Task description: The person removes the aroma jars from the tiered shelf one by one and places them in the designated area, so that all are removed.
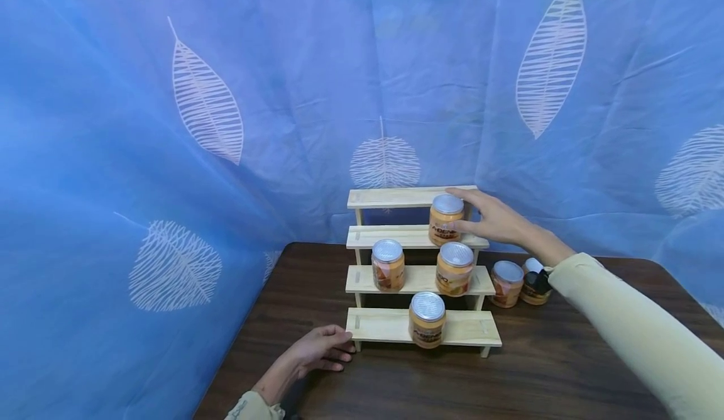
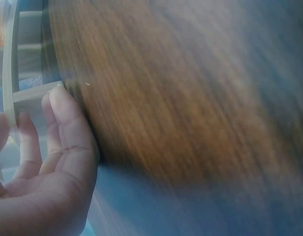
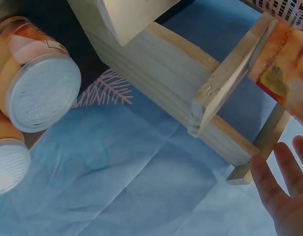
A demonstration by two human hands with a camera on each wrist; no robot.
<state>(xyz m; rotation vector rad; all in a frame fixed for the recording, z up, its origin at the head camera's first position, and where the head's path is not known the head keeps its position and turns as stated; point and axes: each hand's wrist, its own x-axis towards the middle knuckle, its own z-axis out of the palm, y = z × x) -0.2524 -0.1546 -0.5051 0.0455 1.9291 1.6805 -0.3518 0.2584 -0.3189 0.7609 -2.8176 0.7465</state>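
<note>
A four-tier wooden display stand [image 1: 370, 326] stands on the table. My left hand [image 1: 323, 349] grips the left end of its lowest tier, thumb by the board's top and fingers by the leg. My right hand [image 1: 498, 219] is spread around a jar [image 1: 444, 228] with a silver lid on the second tier from the top, near its right end. The thumb overlaps the jar's front in the head view, and the fingers reach behind its lid. In the right wrist view the straight fingers [image 3: 271, 189] show apart from the orange jar label [image 3: 284, 73].
Similar jars stand on the lower tiers: one jar [image 1: 388, 269] left and another jar [image 1: 454, 272] right on the third, and one jar [image 1: 427, 322] on the lowest. Right of the stand, a jar [image 1: 507, 285] and a partly hidden jar [image 1: 534, 291] sit before a blue cloth [image 1: 305, 156].
</note>
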